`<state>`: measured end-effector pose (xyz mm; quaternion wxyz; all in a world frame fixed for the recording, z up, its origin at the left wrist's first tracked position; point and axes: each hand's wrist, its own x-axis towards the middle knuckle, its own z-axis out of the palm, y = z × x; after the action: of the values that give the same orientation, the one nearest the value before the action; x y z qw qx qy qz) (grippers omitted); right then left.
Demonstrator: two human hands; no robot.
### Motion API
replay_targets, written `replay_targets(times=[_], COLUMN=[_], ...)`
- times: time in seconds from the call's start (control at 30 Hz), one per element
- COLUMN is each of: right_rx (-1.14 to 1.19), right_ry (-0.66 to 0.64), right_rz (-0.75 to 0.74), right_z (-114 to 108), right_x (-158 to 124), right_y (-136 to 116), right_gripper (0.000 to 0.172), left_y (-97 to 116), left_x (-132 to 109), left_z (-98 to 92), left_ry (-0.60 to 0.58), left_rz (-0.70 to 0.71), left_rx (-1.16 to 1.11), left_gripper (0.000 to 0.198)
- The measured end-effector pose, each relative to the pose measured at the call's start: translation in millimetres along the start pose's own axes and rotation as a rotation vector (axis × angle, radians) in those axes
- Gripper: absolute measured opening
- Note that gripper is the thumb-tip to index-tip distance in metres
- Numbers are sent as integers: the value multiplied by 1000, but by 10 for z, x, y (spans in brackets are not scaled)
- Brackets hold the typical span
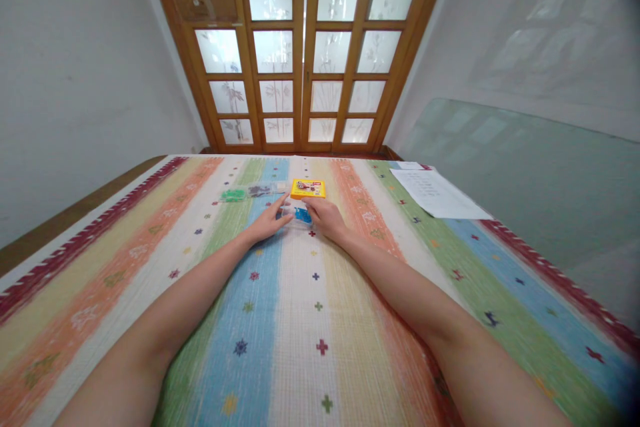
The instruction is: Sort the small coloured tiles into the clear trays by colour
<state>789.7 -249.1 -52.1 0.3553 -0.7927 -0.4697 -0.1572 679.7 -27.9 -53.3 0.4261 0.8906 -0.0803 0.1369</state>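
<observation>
A small clear bag with blue pieces (302,215) lies on the striped cloth (300,320) between my two hands. My left hand (270,219) rests on the cloth with its fingers stretched toward the bag, touching its left end. My right hand (324,215) lies on the bag's right side, fingers curled onto it. Just beyond the hands sits a small yellow box (308,188). Left of the box lie a clear bag of green pieces (233,195) and a clear bag of dark grey pieces (260,190).
A white printed sheet (435,192) lies at the far right of the cloth. A pane of glass (540,173) leans on the right wall. Wooden doors with frosted panes (300,47) stand behind the table.
</observation>
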Motion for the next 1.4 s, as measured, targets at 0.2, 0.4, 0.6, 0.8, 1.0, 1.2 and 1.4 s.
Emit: replay_targets(times=[0.2, 0.4, 0.6, 0.8, 1.0, 1.2, 1.4], right_rx=[201, 277, 242, 196, 186, 166, 73], right_ry=[119, 156, 81, 65, 65, 105, 65], right_rz=[42, 76, 60, 26, -46, -121, -146], right_z=[30, 16, 8, 40, 26, 0, -68], right_x=[31, 18, -5, -14, -17, -18, -25], right_y=[-33, -57, -97, -57, -60, -78, -175], right_gripper=[34, 39, 32, 35, 38, 35, 60], left_y=[-66, -110, -9, 48, 101, 138, 147], left_x=[38, 49, 11, -14, -21, -24, 67], left_z=[-23, -84, -154, -170, -190, -149, 16], left_ry=[58, 106, 146, 149, 190, 235, 232], left_rz=[-60, -48, 36, 156, 198, 153, -51], left_rx=[-5, 0, 162, 332, 357, 252, -266], left_gripper=[77, 58, 48, 45, 45, 44, 47])
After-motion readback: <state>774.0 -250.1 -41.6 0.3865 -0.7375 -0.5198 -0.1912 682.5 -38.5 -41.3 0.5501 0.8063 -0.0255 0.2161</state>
